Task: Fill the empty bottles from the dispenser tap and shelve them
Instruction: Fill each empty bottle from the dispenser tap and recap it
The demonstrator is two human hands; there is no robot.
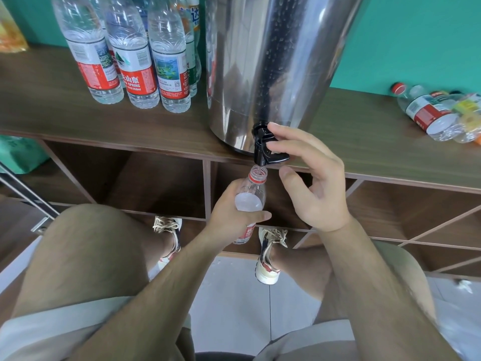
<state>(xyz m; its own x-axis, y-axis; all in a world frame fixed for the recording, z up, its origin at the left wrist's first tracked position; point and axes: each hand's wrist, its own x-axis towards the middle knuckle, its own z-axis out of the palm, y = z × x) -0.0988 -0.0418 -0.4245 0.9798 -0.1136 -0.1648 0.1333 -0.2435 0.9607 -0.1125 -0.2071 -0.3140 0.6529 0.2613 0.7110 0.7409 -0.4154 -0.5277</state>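
Note:
A tall steel dispenser (270,61) stands on the wooden shelf top (52,113). Its black tap (266,147) juts over the front edge. My right hand (312,178) holds the tap lever with curled fingers. Directly under the spout, my left hand (231,217) grips an uncapped clear plastic bottle (252,191) with a red neck ring and red label. The bottle's water level stands near its shoulder. Its lower half is hidden behind my hand.
Several upright capped water bottles (135,61) stand left of the dispenser. Several empty bottles (440,113) lie on their sides at the right end of the shelf top. Open wooden cubbies (156,183) sit below. My knees and shoes are close to the shelf.

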